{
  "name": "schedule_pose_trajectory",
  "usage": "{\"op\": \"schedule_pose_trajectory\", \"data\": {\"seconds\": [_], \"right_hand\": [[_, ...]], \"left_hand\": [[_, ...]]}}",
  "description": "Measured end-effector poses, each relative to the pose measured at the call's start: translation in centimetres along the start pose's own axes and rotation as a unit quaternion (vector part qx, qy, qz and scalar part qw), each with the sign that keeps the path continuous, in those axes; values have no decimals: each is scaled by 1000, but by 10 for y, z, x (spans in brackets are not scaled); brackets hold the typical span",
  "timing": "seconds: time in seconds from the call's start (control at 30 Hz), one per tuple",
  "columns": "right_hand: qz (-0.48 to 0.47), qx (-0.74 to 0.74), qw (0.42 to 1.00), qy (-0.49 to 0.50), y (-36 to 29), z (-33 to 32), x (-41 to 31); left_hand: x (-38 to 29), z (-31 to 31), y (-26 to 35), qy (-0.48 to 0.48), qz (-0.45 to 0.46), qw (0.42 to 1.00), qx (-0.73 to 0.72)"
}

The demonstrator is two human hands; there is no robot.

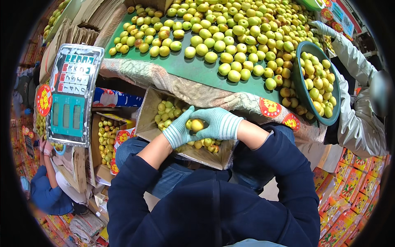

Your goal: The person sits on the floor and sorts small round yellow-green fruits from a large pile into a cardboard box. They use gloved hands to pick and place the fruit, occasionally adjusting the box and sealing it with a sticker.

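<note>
Both of my hands wear pale green knitted work gloves. My left hand [179,129] and my right hand [216,123] come together, cupped around a few yellow-green fresh jujubes [197,125]. They are over an open cardboard box [147,119] between my knees. More jujubes [165,112] lie inside the box, and my gloves hide part of them. Directly beyond the box, a cloth-padded edge [185,81] borders a green sorting table [182,66] spread with many loose jujubes [231,46].
A green plastic basin [297,80] full of jujubes rests tilted at the table's right edge, beside a person in a light jacket [355,123]. At left stands a weighing-scale display [71,95], near another jujube box [97,145]. Printed cartons [351,185] are stacked at right. Another person [52,194] works at lower left.
</note>
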State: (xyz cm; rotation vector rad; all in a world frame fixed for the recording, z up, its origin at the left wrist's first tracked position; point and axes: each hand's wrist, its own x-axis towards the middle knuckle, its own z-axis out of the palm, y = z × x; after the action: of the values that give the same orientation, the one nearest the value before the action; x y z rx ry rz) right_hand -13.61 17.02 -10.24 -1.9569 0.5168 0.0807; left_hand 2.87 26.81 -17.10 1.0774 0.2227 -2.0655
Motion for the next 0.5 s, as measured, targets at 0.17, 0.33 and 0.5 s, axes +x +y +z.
{"op": "schedule_pose_trajectory", "data": {"seconds": [0.17, 0.33, 0.5], "right_hand": [[-8, -44, 993, -106, -2, -5, 1], [25, -72, 984, -163, -8, -12, -4], [6, -74, 985, -153, -12, -27, -12]], "left_hand": [[6, -26, -8, -10, -58, 998, -34], [-12, -14, -13, 24, -72, 987, 141], [-1, -18, -10, 79, 50, 871, 482]]}}
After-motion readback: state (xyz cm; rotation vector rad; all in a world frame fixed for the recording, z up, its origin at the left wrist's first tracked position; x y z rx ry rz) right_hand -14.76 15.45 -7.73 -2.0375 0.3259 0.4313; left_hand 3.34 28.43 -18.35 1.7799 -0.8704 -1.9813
